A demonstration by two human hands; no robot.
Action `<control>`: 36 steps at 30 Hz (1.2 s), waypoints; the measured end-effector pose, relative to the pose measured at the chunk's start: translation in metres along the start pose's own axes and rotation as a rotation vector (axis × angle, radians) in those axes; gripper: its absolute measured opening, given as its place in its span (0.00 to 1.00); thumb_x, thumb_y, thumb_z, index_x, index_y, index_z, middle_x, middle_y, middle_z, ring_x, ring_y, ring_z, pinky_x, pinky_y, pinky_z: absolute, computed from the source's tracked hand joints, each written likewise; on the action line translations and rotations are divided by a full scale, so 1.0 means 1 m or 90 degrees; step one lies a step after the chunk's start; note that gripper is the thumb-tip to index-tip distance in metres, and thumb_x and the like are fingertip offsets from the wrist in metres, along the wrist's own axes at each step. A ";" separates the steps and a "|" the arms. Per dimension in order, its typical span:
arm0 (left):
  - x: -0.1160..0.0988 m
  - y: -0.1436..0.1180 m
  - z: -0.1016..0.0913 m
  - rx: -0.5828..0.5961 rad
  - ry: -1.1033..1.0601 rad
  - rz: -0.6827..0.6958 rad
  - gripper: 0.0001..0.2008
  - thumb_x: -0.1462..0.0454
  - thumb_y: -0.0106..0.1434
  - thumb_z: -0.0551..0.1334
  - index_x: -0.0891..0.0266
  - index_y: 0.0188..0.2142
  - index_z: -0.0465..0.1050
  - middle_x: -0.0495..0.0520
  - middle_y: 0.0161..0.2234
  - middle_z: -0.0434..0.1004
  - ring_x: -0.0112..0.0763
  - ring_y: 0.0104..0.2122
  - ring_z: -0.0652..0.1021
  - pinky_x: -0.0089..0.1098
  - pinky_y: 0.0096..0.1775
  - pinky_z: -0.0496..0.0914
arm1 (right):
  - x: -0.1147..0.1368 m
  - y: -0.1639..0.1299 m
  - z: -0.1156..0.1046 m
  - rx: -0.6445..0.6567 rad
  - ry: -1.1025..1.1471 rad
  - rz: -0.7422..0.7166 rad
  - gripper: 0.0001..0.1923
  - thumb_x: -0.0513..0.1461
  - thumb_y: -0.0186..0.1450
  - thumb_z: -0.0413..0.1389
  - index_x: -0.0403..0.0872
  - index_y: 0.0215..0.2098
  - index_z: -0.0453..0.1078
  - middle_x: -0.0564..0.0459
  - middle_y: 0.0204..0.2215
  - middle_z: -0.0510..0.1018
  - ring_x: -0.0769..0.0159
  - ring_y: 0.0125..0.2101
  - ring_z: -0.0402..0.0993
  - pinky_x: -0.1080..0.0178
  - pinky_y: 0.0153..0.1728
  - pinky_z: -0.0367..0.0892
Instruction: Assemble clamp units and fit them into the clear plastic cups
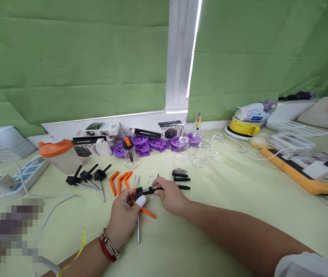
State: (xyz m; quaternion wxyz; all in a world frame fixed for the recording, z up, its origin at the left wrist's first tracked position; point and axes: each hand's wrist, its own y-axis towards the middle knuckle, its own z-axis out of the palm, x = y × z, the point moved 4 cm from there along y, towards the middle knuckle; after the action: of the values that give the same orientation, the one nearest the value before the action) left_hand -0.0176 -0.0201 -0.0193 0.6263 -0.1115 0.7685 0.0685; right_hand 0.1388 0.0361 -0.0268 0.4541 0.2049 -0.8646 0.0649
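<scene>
Both hands meet at the table's centre on a small bar clamp [144, 191] with a black body, an orange trigger and a metal rod running toward me. My left hand [125, 219], thumb wrapped in white tape, grips the clamp's black body. My right hand [171, 196] pinches the black handle end of the same clamp. Loose orange triggers [119, 181] and metal rods [136, 181] lie just beyond the hands. Black handles [181, 181] with a spring lie to the right, and three black clamp heads on rods [87, 177] lie to the left.
Purple plastic parts [149, 145], clear glass jars [192, 152] and small boxes [100, 132] line the back. An orange-lidded shaker [58, 154] and a power strip [27, 173] sit left. An orange power strip [296, 173], stacked trays [292, 142] and a yellow device [243, 127] sit right.
</scene>
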 end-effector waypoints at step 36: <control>-0.012 0.006 -0.013 -0.003 0.000 0.025 0.14 0.58 0.47 0.66 0.61 0.31 0.67 0.50 0.29 0.72 0.32 0.30 0.74 0.32 0.33 0.69 | 0.005 -0.011 -0.035 0.044 -0.006 0.011 0.05 0.36 0.61 0.51 0.47 0.33 0.68 0.54 0.28 0.73 0.69 0.25 0.64 0.67 0.26 0.56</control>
State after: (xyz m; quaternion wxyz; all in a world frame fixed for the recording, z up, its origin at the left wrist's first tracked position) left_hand -0.0291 -0.0168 -0.0047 0.6245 -0.0976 0.7705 0.0827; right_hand 0.1668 0.0352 -0.0034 0.4421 0.2135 -0.8657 0.0975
